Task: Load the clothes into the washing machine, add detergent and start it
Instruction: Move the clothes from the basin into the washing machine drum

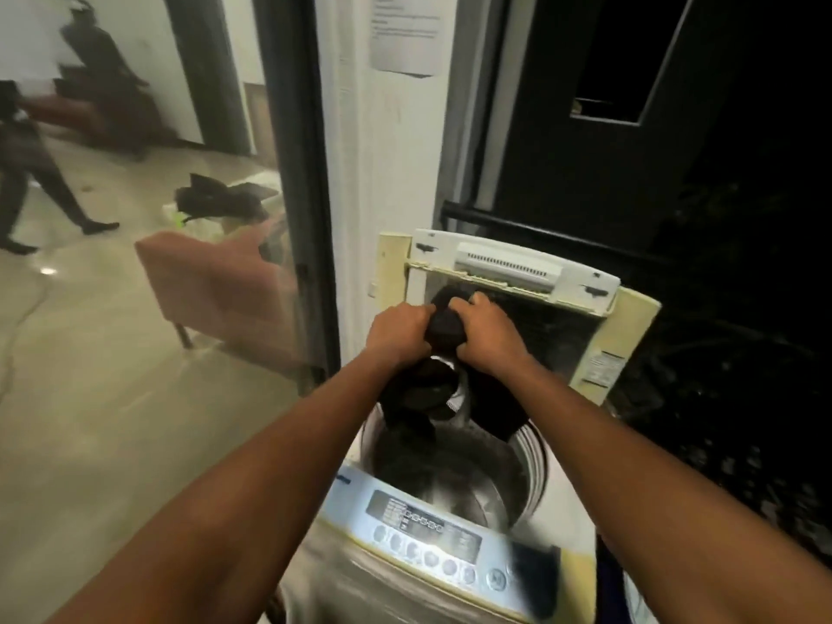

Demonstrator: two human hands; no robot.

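Head view: left hand (398,333) and right hand (486,337) both clench a dark garment (445,333) (bunched) — above the washing machine (432,529) drum.

garment (445,335): we see dark, matt, soft cloth
drum (454,470): we read shiny, smooth metal
control panel (427,533): glossy plastic, we note, silver-grey
lid (517,268): smooth white plastic, yellowed at the edges
notice (407,29): we take it for matt white paper
floor (90,353): polished, reflective

Dim rt side, motion blur thruout, wide-angle edge warp.
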